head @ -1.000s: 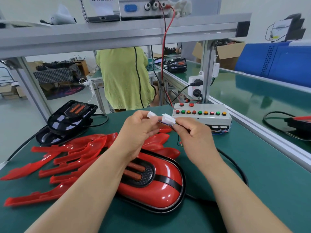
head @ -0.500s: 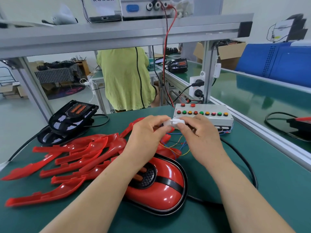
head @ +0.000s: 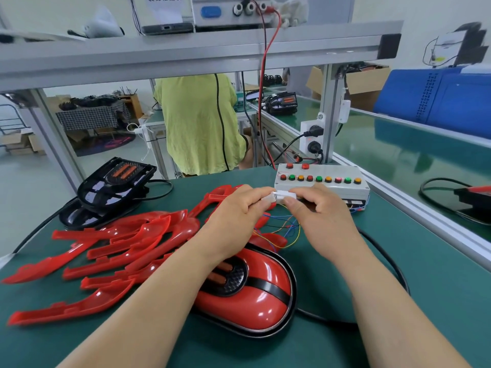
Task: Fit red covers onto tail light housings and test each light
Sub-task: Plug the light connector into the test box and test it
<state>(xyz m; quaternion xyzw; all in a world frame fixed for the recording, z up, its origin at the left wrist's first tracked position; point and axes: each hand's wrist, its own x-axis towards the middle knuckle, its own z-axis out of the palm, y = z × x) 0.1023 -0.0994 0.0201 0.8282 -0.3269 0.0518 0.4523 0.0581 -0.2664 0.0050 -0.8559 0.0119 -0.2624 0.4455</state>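
Red tail light [head: 256,301] near-to-far, white connector [head: 279,195] crosswise — left hand [head: 233,216], right hand [head: 321,216] pinching

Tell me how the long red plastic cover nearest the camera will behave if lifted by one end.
Probably light: the long red plastic cover looks like a thin hollow shell. Lifted by one end, so long and narrow a piece may flex slightly. Its glossy surface could be slippery, and its curved bowl might rock on the green table mat.
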